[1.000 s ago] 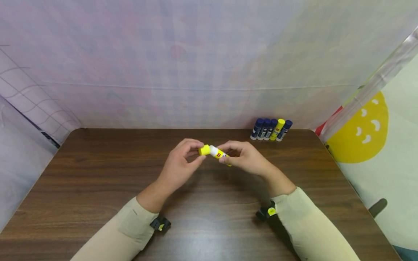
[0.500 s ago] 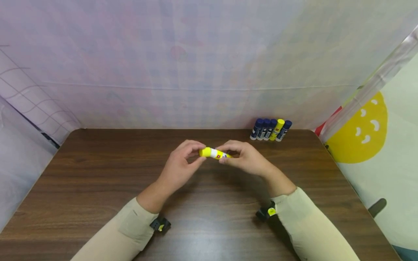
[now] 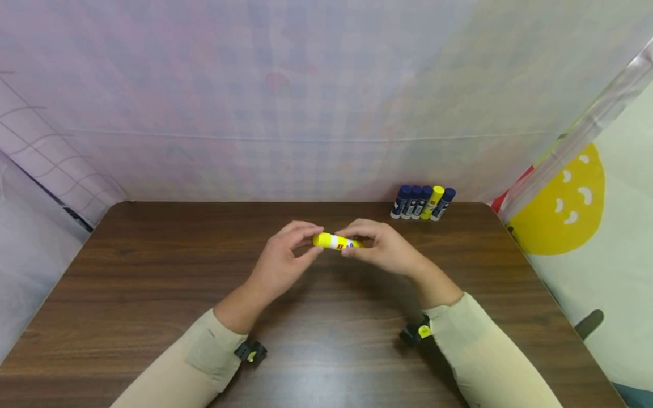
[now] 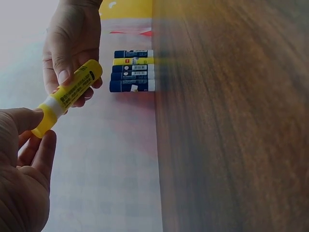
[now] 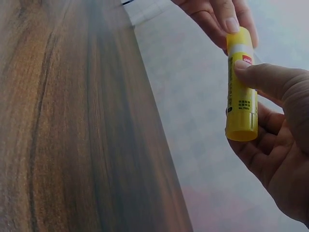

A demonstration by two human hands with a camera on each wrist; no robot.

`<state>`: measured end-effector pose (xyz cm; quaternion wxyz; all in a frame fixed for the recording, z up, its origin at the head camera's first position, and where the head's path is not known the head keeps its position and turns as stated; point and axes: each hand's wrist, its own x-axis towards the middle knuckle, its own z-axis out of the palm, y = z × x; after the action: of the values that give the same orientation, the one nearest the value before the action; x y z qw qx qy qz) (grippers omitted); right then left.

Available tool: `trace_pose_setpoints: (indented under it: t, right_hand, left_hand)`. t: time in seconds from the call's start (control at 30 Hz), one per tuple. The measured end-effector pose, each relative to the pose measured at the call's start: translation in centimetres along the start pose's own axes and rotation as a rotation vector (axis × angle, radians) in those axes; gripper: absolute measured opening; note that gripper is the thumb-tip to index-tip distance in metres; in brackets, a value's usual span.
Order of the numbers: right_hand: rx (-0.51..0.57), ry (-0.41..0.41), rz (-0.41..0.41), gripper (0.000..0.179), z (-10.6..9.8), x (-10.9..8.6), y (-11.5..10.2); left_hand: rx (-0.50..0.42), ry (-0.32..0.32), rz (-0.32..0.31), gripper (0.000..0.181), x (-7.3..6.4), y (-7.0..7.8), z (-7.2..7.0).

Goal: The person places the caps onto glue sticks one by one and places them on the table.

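Observation:
Above the middle of the table, both hands hold one yellow glue stick [image 5: 242,116], lying roughly level in the head view. My left hand [image 3: 278,258] pinches its yellow cap [image 4: 45,120] between thumb and fingers. The cap is in line with the tube, and a white band [image 4: 54,104] shows between cap and yellow body. My right hand [image 3: 390,249] grips the body, thumb on the near side and fingers behind it. In the right wrist view the tube's yellow base points toward the camera.
At the back right of the brown wooden table [image 3: 178,283], several dark blue glue sticks [image 3: 403,201] stand upright in a row with one yellow glue stick [image 3: 432,202] among them. A pale patterned cloth [image 3: 306,102] hangs along the back edge.
A second ago the cap was tilted and apart from the tube's white end. It has since come onto that end in line with the tube, and less white shows now.

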<state>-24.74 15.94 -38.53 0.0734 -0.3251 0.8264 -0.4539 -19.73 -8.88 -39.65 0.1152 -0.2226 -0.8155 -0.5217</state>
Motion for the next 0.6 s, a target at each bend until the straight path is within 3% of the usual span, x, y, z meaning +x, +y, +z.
trace_pose_setpoints:
  t: [0.6]
  right_hand:
    - [-0.012, -0.009, -0.037, 0.032, 0.30, 0.01, -0.19]
  left_hand:
    - [-0.003, -0.022, -0.005, 0.036, -0.05, -0.08, 0.32]
